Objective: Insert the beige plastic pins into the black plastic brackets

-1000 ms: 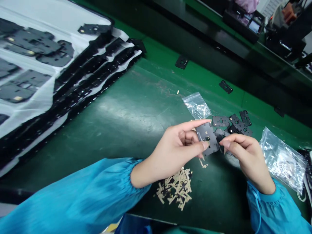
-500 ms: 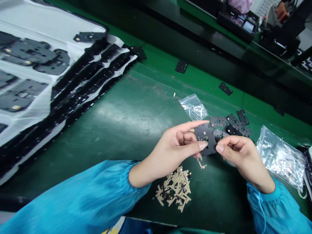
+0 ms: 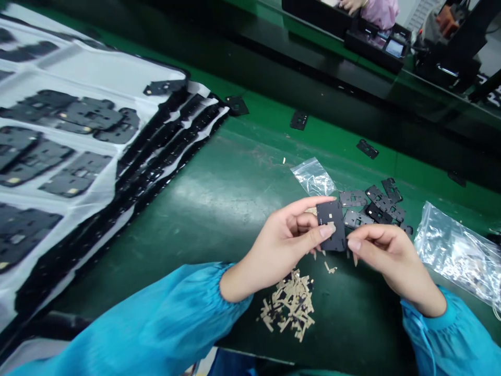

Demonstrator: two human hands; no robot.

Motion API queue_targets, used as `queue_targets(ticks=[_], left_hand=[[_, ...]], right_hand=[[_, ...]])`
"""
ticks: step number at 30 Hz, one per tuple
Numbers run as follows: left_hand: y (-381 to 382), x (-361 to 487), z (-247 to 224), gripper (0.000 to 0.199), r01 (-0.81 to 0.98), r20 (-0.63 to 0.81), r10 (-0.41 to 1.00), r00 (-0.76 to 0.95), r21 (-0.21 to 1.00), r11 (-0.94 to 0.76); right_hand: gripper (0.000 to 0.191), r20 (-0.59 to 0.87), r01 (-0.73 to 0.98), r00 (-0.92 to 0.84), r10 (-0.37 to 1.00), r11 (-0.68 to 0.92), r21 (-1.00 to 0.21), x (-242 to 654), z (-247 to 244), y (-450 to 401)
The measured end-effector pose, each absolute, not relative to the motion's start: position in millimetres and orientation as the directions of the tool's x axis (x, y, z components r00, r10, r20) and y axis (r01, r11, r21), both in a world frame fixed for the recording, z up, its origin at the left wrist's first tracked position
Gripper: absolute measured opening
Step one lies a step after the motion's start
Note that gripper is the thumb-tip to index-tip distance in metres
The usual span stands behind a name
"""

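A thin black plastic plate [image 3: 332,210] with small cutouts is held upright by my left hand [image 3: 279,245], thumb across its face and fingers behind. A small pale patch shows on the plate. Close by its right edge, my right hand [image 3: 395,261] has thumb and forefinger pinched together; what lies between them is too small to make out. Beneath the hands, a heap of tan paper strips [image 3: 291,303] lies on the green table [image 3: 203,209]. Behind the held plate rests a loose group of similar black plates [image 3: 385,203].
Stacked white-lined trays [image 3: 113,62] with black plates fill the left side. One small clear bag [image 3: 313,176] lies behind my hands, and a larger clear bag [image 3: 456,250] is at right. Single plates [image 3: 299,120] lie along the back strip. Across the bench, a person's pink sleeve [image 3: 381,13] shows.
The view has shifted, bringing more of the trays into sight at left. The held plate has turned slightly more upright. My right fingertips have drawn a little away from its edge.
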State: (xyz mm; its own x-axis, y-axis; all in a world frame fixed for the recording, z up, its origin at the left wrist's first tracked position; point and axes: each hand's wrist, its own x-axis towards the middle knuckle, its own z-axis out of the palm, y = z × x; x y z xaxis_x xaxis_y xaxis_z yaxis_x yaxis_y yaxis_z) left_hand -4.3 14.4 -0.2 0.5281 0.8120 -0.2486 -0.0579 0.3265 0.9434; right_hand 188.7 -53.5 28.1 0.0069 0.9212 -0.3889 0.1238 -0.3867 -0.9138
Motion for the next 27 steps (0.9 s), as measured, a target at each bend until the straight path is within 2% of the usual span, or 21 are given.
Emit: queue_targets(ticks=[3,7,13,15,17,19,21,24,27], left_hand=[[15,-5,0,0.052,-0.059,-0.255,0.803,0.539,0.939,0.338],[15,-5,-3,0.05,-0.119,-0.289,0.775,0.562,0.899,0.421],[16,-4,-13,0.052,-0.185,-0.437,0.573,0.693,0.661,0.727],[15,-4,-15,0.053,-0.2,-0.46,0.556,0.692,0.618,0.76],[14,-3,-15,0.054,-0.212,-0.483,0.554,0.679,0.593,0.777],[11,-2,-14,0.052,-0.231,-0.496,0.559,0.664,0.575,0.785],[9,-1,-13,0.047,-0.259,-0.498,0.571,0.652,0.561,0.786],[7,0,-12,0.042,-0.288,-0.491,0.589,0.643,0.557,0.779],[7,-1,-13,0.044,-0.294,-0.467,0.601,0.648,0.575,0.764]], right_hand=[[0.037,-0.416,0.073,-0.057,0.908,-0.412,-0.908,190,27,-52],[0.035,-0.4,0.063,-0.018,0.916,-0.398,-0.915,186,21,-52],[0.035,-0.218,0.02,-0.043,0.975,-0.218,-0.976,178,13,-52],[0.03,-0.122,0.095,-0.008,0.993,-0.12,-0.988,175,12,-53],[0.022,0.042,0.235,0.023,0.999,0.036,-0.971,174,11,-55],[0.014,0.236,0.379,0.016,0.972,0.212,-0.901,173,9,-56],[0.008,0.37,0.475,-0.022,0.929,0.335,-0.814,175,7,-56],[0.006,0.45,0.54,-0.086,0.889,0.421,-0.729,179,1,-55],[0.007,0.492,0.539,-0.123,0.862,0.474,-0.696,183,-4,-54]])
